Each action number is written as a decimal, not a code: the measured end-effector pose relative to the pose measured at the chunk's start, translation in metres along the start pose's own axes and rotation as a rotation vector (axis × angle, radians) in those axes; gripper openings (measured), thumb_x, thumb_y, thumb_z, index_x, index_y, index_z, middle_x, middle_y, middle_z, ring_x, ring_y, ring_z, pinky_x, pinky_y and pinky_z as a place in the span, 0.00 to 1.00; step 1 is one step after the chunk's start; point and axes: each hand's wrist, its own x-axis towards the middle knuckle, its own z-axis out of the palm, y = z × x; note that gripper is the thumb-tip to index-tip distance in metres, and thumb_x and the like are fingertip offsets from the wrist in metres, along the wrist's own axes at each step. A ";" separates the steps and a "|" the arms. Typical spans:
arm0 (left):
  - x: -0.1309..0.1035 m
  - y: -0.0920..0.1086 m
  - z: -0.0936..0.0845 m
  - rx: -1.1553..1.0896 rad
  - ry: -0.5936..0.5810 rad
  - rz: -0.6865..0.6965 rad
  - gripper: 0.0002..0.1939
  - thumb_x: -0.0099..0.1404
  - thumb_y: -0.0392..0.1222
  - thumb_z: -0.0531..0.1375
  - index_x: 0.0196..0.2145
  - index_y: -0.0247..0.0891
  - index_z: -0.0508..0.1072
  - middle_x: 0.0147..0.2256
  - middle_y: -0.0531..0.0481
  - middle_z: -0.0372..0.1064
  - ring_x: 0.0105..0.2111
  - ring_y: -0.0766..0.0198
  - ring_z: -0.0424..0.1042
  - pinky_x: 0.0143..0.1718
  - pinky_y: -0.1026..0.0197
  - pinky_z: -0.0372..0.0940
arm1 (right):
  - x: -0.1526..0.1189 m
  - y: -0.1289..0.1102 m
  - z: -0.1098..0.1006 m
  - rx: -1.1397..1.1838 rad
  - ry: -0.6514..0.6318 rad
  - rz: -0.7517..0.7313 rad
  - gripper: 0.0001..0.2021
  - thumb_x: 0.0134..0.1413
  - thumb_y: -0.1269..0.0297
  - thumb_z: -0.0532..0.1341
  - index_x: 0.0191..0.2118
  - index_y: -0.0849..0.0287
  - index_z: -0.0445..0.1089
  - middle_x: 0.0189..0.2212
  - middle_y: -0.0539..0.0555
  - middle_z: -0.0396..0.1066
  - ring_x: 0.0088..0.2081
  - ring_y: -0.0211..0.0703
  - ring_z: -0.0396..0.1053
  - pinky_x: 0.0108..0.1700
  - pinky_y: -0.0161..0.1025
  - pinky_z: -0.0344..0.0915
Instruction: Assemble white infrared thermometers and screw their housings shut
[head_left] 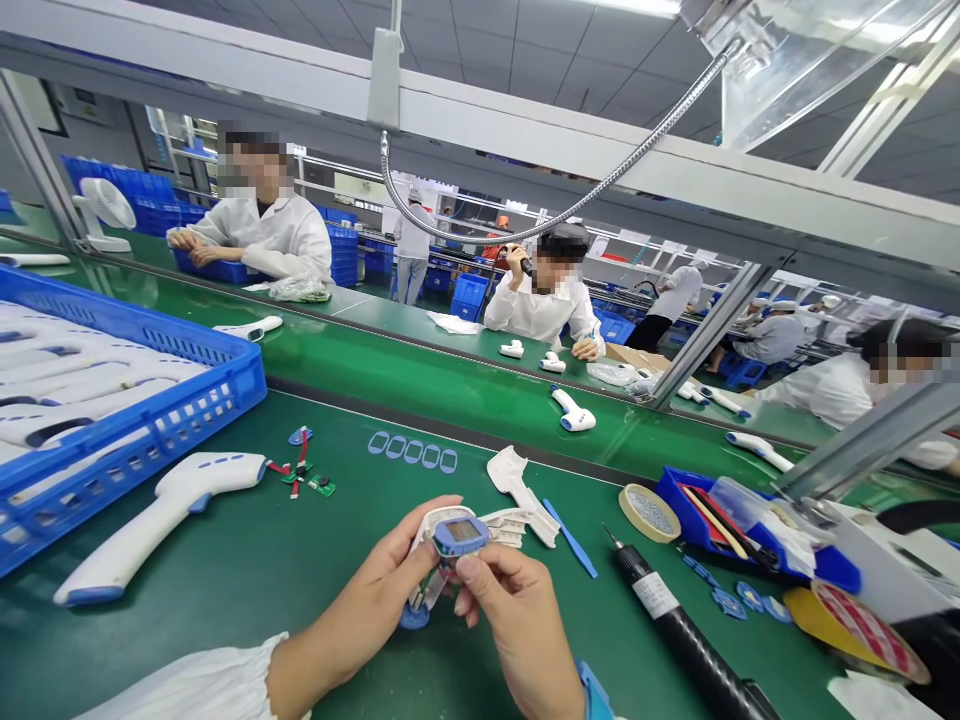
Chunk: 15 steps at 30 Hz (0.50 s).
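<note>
1. My left hand (390,580) comes in from 7 o'clock, its fingers curled shut around the white shell of a thermometer half (442,550), low in the middle of the view.
2. My right hand (517,620) comes in from 5 o'clock; thumb and forefinger pinch the blue-rimmed display bezel (461,533) at the top of that shell, so both hands are closed on the one piece.
3. The piece is held just above the green mat (300,560), not resting on it.
4. At 9 o'clock a finished white thermometer (154,515) lies flat, just beside the blue crate (150,430) full of shells.
5. Towards 11 o'clock lie a small circuit board with red wires (304,475) and a row of blue rings (412,450).
6. At 1 o'clock lies another white shell half (517,480), with a blue pry stick (570,538) beside it.
7. At 3 o'clock: a tape roll (649,512) and a black electric screwdriver (682,630).
8. Across the conveyor (420,375), other people in white coats are seated at work.
</note>
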 end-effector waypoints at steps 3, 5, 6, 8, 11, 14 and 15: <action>-0.001 0.003 -0.001 0.033 -0.010 -0.003 0.20 0.65 0.50 0.53 0.53 0.45 0.62 0.43 0.51 0.69 0.34 0.66 0.67 0.40 0.64 0.62 | 0.001 0.000 0.000 -0.030 -0.012 0.009 0.18 0.43 0.51 0.67 0.21 0.64 0.70 0.14 0.49 0.63 0.17 0.31 0.58 0.19 0.27 0.55; -0.001 0.004 -0.001 0.064 -0.019 0.002 0.19 0.65 0.49 0.53 0.53 0.45 0.63 0.44 0.51 0.68 0.36 0.65 0.67 0.41 0.63 0.62 | 0.002 0.001 0.000 -0.049 -0.013 0.010 0.17 0.43 0.52 0.67 0.22 0.64 0.71 0.15 0.50 0.64 0.16 0.31 0.58 0.19 0.27 0.56; -0.001 0.005 -0.002 0.073 -0.028 0.007 0.19 0.65 0.48 0.53 0.53 0.46 0.62 0.45 0.51 0.68 0.38 0.65 0.67 0.42 0.62 0.61 | 0.002 0.001 -0.001 -0.056 -0.011 0.011 0.17 0.42 0.52 0.67 0.22 0.64 0.71 0.16 0.50 0.64 0.17 0.31 0.59 0.18 0.27 0.56; -0.001 0.006 -0.003 0.068 -0.051 0.019 0.19 0.65 0.46 0.52 0.53 0.45 0.62 0.45 0.50 0.68 0.40 0.63 0.67 0.44 0.61 0.61 | 0.002 0.002 -0.001 -0.066 -0.005 0.012 0.17 0.42 0.52 0.67 0.22 0.64 0.71 0.18 0.51 0.66 0.17 0.31 0.60 0.17 0.27 0.56; -0.002 0.006 -0.003 0.022 -0.111 0.042 0.21 0.63 0.46 0.54 0.54 0.45 0.61 0.45 0.51 0.68 0.39 0.62 0.68 0.42 0.60 0.62 | 0.002 0.002 -0.002 -0.084 -0.013 0.008 0.17 0.42 0.52 0.67 0.22 0.64 0.71 0.18 0.51 0.66 0.17 0.31 0.60 0.17 0.26 0.56; -0.004 0.007 -0.002 0.064 -0.146 0.052 0.23 0.61 0.46 0.57 0.54 0.46 0.60 0.44 0.51 0.68 0.37 0.63 0.68 0.42 0.60 0.63 | 0.001 0.001 -0.002 -0.120 -0.026 -0.004 0.17 0.44 0.52 0.66 0.22 0.64 0.71 0.17 0.50 0.64 0.17 0.31 0.60 0.17 0.26 0.56; -0.004 0.007 -0.002 0.097 -0.139 0.053 0.23 0.61 0.47 0.57 0.54 0.46 0.60 0.44 0.51 0.68 0.38 0.62 0.68 0.42 0.60 0.63 | 0.001 0.001 -0.002 -0.134 -0.029 -0.009 0.17 0.44 0.52 0.65 0.22 0.64 0.71 0.17 0.49 0.64 0.17 0.31 0.60 0.17 0.26 0.57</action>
